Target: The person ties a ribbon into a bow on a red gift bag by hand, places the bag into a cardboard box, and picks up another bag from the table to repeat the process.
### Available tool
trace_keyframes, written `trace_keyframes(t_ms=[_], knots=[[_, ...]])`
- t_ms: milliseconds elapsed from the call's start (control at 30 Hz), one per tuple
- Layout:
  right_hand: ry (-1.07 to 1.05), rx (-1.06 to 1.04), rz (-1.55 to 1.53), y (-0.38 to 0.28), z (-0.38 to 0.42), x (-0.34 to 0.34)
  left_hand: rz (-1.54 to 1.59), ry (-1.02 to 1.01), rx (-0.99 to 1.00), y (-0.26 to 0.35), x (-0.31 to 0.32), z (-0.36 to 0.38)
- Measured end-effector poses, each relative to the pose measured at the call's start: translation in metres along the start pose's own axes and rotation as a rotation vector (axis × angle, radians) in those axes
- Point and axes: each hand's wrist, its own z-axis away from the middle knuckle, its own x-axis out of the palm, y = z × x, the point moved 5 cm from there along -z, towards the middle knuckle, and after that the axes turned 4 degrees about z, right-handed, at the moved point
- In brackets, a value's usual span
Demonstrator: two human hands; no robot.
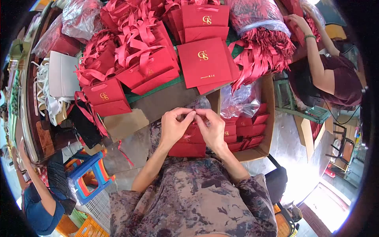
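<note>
My left hand (175,125) and my right hand (212,129) meet at the fingertips over my lap. Thumbs and forefingers are pinched together; a trace of red shows beneath them, too small to make out. Just below, a red paper gift bag (187,149) with gold print lies at my lap, partly covered by my hands. Beyond my hands, on the table, a red gift bag (206,63) with a gold logo lies flat. More red bags with pink ribbon handles are piled to its left, including one bag (106,96) at the table's near edge.
On my right stands a cardboard box (271,118) holding red bags and clear plastic. A plastic-wrapped bundle of ribboned bags (260,23) lies at the back. Blue stools (89,175) stand at left. Co-workers (335,75) are at both sides.
</note>
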Motion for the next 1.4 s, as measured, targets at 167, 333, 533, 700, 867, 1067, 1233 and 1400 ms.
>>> trace_keyframes(t_ms=[167, 333, 533, 700, 867, 1067, 1233, 1400], knots=[[-0.155, 0.14, -0.231, 0.014, -0.005, -0.001, -0.108, 0.045, 0.142, 0.009, -0.004, -0.003], [-0.332, 0.185, -0.45, 0.017, -0.024, 0.003, -0.151, -0.073, 0.218, 0.019, -0.007, -0.006], [-0.288, 0.047, -0.244, 0.0, -0.035, -0.007, -0.326, -0.046, 0.494, 0.031, -0.015, -0.002], [-0.215, 0.106, -0.353, 0.004, -0.038, -0.03, -0.346, 0.107, 0.374, 0.011, -0.039, 0.038], [-0.229, 0.202, -0.378, -0.004, -0.043, -0.039, -0.283, 0.289, 0.376, -0.034, -0.024, 0.061], [-0.213, 0.149, -0.388, -0.019, -0.057, -0.048, -0.076, -0.054, -0.024, -0.05, 0.006, 0.036], [-0.196, 0.06, -0.321, -0.033, -0.072, -0.053, 0.213, -0.08, 0.237, -0.045, 0.029, 0.034], [-0.188, 0.04, -0.337, -0.04, -0.082, -0.046, 0.326, -0.033, 0.214, -0.057, 0.042, 0.026]])
